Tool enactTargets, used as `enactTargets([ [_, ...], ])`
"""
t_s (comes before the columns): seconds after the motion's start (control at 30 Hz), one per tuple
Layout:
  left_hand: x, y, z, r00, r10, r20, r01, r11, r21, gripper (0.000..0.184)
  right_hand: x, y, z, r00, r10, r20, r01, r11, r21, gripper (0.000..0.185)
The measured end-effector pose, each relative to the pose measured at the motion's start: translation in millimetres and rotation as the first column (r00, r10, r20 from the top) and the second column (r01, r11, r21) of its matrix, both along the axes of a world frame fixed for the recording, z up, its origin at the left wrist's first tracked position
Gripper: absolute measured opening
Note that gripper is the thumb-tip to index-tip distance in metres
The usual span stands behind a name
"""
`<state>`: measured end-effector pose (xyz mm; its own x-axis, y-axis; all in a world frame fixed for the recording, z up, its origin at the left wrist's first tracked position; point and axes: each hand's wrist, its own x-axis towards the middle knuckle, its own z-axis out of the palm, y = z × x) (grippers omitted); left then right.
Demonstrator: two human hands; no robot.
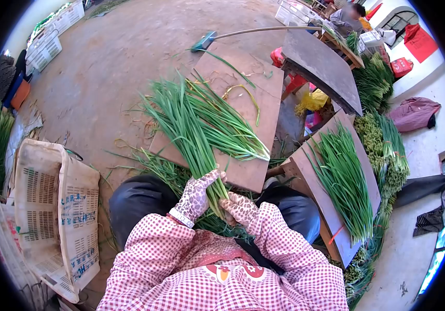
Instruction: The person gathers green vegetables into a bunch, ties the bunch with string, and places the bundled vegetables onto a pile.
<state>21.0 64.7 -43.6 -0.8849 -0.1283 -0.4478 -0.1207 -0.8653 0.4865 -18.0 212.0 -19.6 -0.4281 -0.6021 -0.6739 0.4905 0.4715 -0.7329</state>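
Observation:
A bunch of long green chives (186, 124) slants from my lap up over the low board (243, 179). My left hand (195, 198), in a leopard-print glove, is closed around its stalks from the left. On the right, my right hand (238, 209), gloved alike, has its fingers closed on the stalk ends. Beneath the leaves of the held bunch, a loose pile of chives (230, 132) lies on the board, pale ends to the lower right. Loose leaves (152, 166) hang over the board's near left edge and lie between my knees.
To my right, another board (305, 176) bears a chive bundle (342, 181), with more bundles (383, 140) beyond. A plastic crate (80, 223) stands at left. A broom (204, 41) lies past the board, its handle reaching a dark table (321, 62). Another person (346, 20) sits far right.

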Motion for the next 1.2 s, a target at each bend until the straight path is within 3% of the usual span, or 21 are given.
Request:
enactTargets([
  [0.1, -1.8, -4.3, -2.6, 0.999, -0.036, -0.035, 0.041, 0.99, 0.136, 0.025, -14.6, 5.3, 21.7, 0.982, 0.179, -0.068, -0.162, 0.966, 0.202, 0.046],
  [0.13, -1.8, -7.8, 1.2, 0.999, -0.045, -0.025, 0.048, 0.99, 0.133, 0.025, -19.8, 8.9, 28.3, 0.912, 0.255, -0.32, -0.157, 0.941, 0.301, 0.056],
  [0.17, -2.3, -9.3, 0.8, 0.999, -0.028, -0.041, 0.032, 0.994, 0.103, 0.026, -25.9, 19.3, 7.6, 0.9, 0.106, -0.423, 0.002, 0.969, 0.246, 0.034],
  [0.23, -2.4, -9.7, 8.9, 0.999, -0.028, -0.02, 0.03, 0.993, 0.118, 0.027, -34.4, 19.8, 16.6, 0.828, -0.111, -0.55, 0.113, 0.993, -0.031, 0.04],
  [0.33, -1.6, -9.0, 11.9, 0.992, -0.104, -0.078, 0.112, 0.987, 0.112, 0.03, -44.0, -7.9, 31.0, 0.753, 0.075, -0.654, 0.025, 0.99, 0.142, 0.043],
  [0.37, -0.4, -9.5, 17.2, 0.986, -0.117, -0.117, 0.132, 0.984, 0.123, 0.033, -45.9, -20.8, 7.7, 0.791, 0.035, -0.611, 0.073, 0.986, 0.15, 0.041],
  [0.4, 0.4, -11.4, 19.6, 0.985, -0.117, -0.124, 0.13, 0.987, 0.099, 0.034, -53.7, -19.4, -44.3, 0.777, 0.077, -0.625, -0.072, 0.997, 0.033, 0.041],
  [0.43, 0.0, -14.3, 21.7, 0.984, -0.118, -0.134, 0.128, 0.989, 0.076, 0.034, -55.8, -21.6, -52.4, 0.73, 0.216, -0.648, -0.193, 0.975, 0.108, 0.04],
  [0.47, -0.3, -17.1, 26.3, 0.987, -0.083, -0.138, 0.083, 0.997, -0.007, 0.035, -57.7, -23.8, -60.3, 0.662, 0.344, -0.666, -0.308, 0.935, 0.177, 0.038],
  [0.5, 0.5, -22.1, 25.1, 0.989, -0.047, -0.138, 0.041, 0.998, -0.049, 0.035, -51.0, -32.3, -18.4, 0.551, 0.562, -0.617, -0.365, 0.827, 0.427, 0.035],
  [0.53, 1.9, -27.0, 25.7, 0.98, 0.003, -0.2, -0.022, 0.995, -0.092, 0.035, -42.0, -41.8, 28.6, 0.546, 0.682, -0.485, -0.447, 0.728, 0.52, 0.03],
  [0.57, 2.8, -33.2, 26.1, 0.963, 0.051, -0.265, -0.088, 0.988, -0.131, 0.036, -42.8, -37.8, 29.6, 0.549, 0.68, -0.485, -0.437, 0.729, 0.527, 0.03],
  [0.63, 6.3, -54.4, 20.9, 0.917, 0.147, -0.371, -0.346, 0.757, -0.554, 0.035, -36.0, -24.0, 26.4, 0.501, 0.716, -0.487, -0.472, 0.697, 0.54, 0.03],
  [0.67, 1.0, -61.6, 32.2, 0.811, 0.283, -0.512, -0.425, 0.887, -0.182, 0.033, -31.5, -15.5, 22.1, 0.475, 0.732, -0.489, -0.489, 0.681, 0.545, 0.029],
  [0.77, 6.5, -70.0, 42.5, 0.779, 0.415, -0.47, -0.452, 0.891, 0.037, 0.033, -32.7, 9.4, 12.6, 0.383, 0.788, -0.482, -0.544, 0.615, 0.571, 0.029],
  [0.8, 6.7, -67.0, 39.0, 0.783, 0.369, -0.5, -0.356, 0.926, 0.125, 0.033, -47.6, 24.2, 3.2, 0.454, 0.632, -0.629, -0.369, 0.775, 0.513, 0.032],
  [0.83, 4.4, -62.9, 34.8, 0.782, 0.378, -0.496, -0.361, 0.923, 0.135, 0.033, -72.4, 50.4, -37.6, 0.609, 0.18, -0.772, -0.172, 0.981, 0.093, 0.031],
  [0.9, -1.7, -50.7, 29.5, 0.837, 0.207, -0.506, -0.138, 0.976, 0.172, 0.029, -96.1, 39.8, 20.6, 0.42, 0.271, -0.866, 0.166, 0.915, 0.367, 0.022],
  [0.93, -4.2, -40.8, 37.6, 0.867, 0.22, -0.447, -0.111, 0.96, 0.257, 0.025, -110.7, 36.6, 30.9, 0.452, 0.201, -0.869, 0.221, 0.919, 0.327, 0.02],
  [1.0, -8.9, -30.9, 42.3, 0.896, 0.209, -0.391, -0.085, 0.946, 0.311, 0.026, -141.8, 37.4, 16.6, 0.343, 0.346, -0.873, 0.23, 0.87, 0.436, 0.024],
  [1.2, -15.1, -21.9, 39.6, 0.94, 0.144, -0.308, -0.074, 0.97, 0.23, 0.023, -185.6, 9.9, 2.8, 0.428, 0.692, -0.581, 0.07, 0.616, 0.785, 0.025],
])
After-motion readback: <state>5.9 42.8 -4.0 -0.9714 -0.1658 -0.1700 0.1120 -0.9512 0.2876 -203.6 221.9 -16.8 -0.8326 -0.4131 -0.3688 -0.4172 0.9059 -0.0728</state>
